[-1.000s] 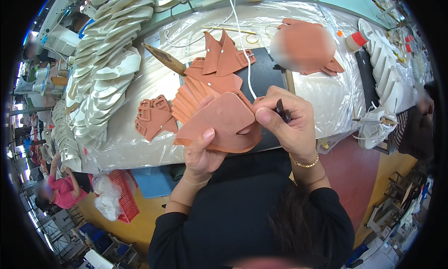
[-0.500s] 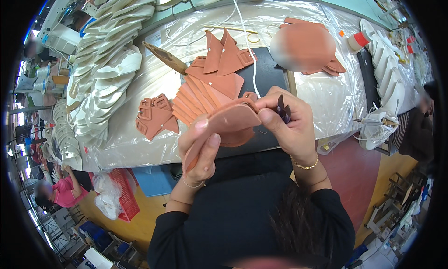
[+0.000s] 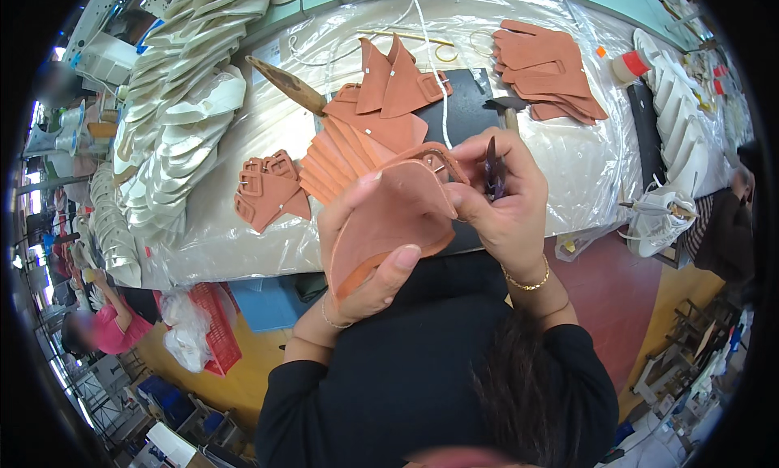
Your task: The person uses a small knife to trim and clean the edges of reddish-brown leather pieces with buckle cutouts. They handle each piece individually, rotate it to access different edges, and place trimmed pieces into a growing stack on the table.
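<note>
My left hand (image 3: 365, 294) grips a curved terracotta leather piece (image 3: 398, 204), thumb in front and fingers behind. At its upper right end is a buckle (image 3: 441, 163), where the thumb and finger of my right hand (image 3: 519, 212) pinch the strap. Tucked in that same right hand is a small dark purple tool (image 3: 493, 172), apparently thread snips. Beyond the held piece, a fan of leather pieces (image 3: 329, 164) lies partly on a dark board (image 3: 469, 115), beneath several buckled pieces (image 3: 381, 83). More buckled pieces (image 3: 272, 188) sit to the left.
A plastic-covered table (image 3: 203, 253) carries stacked white shoe parts (image 3: 191, 103) at left, a pointed wooden stick (image 3: 288, 87), a white cord (image 3: 420, 30), a hammer (image 3: 507, 103) and stacked leather pieces (image 3: 552, 70). A red basket (image 3: 217, 330) stands below left; other people are at both sides.
The leather piece has turned, so its hollow inner side and the buckle now show. My left thumb has shifted right along its lower edge. My right hand keeps its pinch.
</note>
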{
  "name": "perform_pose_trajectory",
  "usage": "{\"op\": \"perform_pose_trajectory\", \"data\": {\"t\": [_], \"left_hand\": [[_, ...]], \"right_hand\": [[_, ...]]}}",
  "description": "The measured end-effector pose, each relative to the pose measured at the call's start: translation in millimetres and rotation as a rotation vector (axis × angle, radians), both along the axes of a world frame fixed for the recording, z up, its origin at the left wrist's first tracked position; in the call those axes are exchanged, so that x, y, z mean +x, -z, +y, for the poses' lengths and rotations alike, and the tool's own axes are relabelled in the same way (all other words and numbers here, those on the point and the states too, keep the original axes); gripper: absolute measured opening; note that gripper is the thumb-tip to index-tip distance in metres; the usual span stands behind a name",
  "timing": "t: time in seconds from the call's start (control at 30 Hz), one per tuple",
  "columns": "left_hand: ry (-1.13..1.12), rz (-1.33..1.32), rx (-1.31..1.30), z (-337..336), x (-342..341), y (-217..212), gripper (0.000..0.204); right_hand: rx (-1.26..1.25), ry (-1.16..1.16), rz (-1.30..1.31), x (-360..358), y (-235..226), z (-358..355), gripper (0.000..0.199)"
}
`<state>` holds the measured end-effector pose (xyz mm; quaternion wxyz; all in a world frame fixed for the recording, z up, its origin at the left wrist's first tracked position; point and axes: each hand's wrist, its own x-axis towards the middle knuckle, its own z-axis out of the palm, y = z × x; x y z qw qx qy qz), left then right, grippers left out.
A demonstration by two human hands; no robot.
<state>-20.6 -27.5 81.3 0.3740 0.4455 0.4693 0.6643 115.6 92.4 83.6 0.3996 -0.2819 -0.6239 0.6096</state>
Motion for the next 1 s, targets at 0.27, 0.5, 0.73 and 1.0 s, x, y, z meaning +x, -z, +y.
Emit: {"op": "perform_pose_trajectory", "data": {"t": [0.27,0.5,0.73,1.0], "left_hand": [[0.043,-0.143,-0.074,2,3,-9,0.074],[0.123,-0.113,-0.081,6,1,-13,0.071],[0.072,-0.234,-0.122,8,4,-12,0.061],[-0.082,-0.092,-0.285,7,-3,-22,0.037]], "right_hand": [[-0.251,-0.137,0.164,1,3,2,0.034],[-0.235,-0.159,0.125,2,5,4,0.044],[-0.089,-0.078,-0.083,-2,1,-3,0.051],[0.049,-0.116,-0.125,-9,11,-6,0.059]]}}
